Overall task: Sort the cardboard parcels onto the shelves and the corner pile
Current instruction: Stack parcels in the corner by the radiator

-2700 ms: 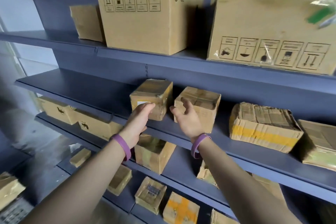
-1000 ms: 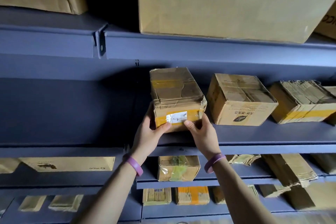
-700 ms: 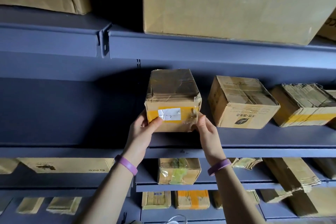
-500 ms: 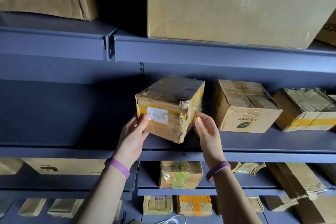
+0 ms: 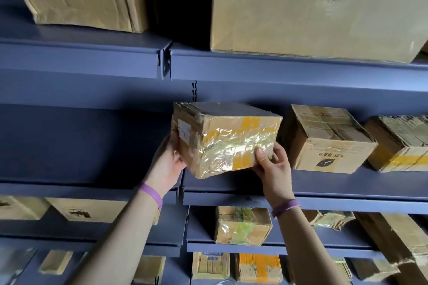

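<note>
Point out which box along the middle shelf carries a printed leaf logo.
The middle box, with a dark leaf on its front. The held box and the far-right box show yellow tape, no leaf.

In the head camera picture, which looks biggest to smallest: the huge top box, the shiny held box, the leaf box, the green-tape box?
1. Huge top box: largest by far.
2. Shiny held box and leaf box: look alike; the held one is nearer the camera, so unranked.
3. Green-tape box: smallest.

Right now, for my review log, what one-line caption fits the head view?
Left hand and right hand hold a tilted tape-wrapped parcel at the middle shelf, beside a leaf-logo box.
</note>
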